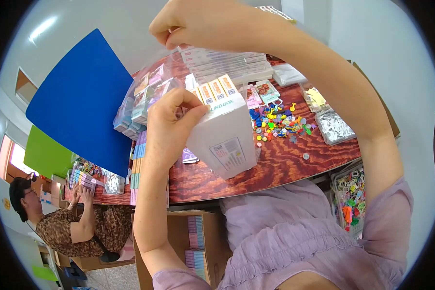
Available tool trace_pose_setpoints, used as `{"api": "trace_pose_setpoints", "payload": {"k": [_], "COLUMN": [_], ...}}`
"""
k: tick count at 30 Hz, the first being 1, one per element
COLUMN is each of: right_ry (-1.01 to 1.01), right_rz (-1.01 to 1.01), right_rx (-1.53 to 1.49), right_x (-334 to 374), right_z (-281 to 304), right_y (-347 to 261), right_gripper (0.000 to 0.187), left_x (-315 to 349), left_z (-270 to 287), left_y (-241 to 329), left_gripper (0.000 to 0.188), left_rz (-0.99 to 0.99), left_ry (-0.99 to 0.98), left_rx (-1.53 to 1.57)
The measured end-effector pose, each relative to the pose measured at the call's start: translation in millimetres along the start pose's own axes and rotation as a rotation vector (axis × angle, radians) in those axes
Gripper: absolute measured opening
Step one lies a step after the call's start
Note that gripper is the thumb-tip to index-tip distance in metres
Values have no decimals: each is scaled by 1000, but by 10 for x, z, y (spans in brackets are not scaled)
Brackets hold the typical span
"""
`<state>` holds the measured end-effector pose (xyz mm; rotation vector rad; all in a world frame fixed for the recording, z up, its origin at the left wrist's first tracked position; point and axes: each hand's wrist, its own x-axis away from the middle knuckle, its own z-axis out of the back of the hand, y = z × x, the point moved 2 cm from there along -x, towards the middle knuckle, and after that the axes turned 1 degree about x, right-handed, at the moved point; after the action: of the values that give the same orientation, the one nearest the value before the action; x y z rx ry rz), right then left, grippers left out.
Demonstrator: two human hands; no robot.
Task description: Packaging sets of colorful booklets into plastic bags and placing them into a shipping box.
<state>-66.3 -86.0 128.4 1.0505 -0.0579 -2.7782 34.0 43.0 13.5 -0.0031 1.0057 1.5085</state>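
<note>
Above the wooden table, the left hand grips a white box by its side, tilted, with small packets standing in its open top. The right hand is raised higher, fingers pinched shut on the edge of a clear bag of flat boxes. Colourful charms lie scattered just right of the box.

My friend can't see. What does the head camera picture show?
The left hand grips a white box tilted above a reddish wooden table, while the right hand pinches something small higher up. Colourful small charms, stacked slim packets and clear bags lie on the table; another person sits at the left.
</note>
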Motion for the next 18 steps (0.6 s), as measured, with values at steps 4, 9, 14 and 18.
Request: {"api": "trace_pose_setpoints", "payload": {"k": [4, 9, 14, 18], "right_ry": [7, 106, 129, 203], "right_rz": [0, 148, 68, 28], "right_rx": [-151, 80, -63, -24], "right_x": [287, 730, 986, 1132], "right_z": [-67, -337, -550, -635], "right_y": [-78, -283, -416, -614], "right_gripper": [12, 14, 12, 13], "left_x": [26, 45, 102, 144], "left_z": [-85, -149, -182, -185], "left_y": [14, -76, -110, -79], "left_gripper": [9, 11, 14, 15], "left_rz": [-35, 63, -14, -107], "left_ry": [142, 241, 355, 404], "left_rx": [-85, -102, -213, -320]}}
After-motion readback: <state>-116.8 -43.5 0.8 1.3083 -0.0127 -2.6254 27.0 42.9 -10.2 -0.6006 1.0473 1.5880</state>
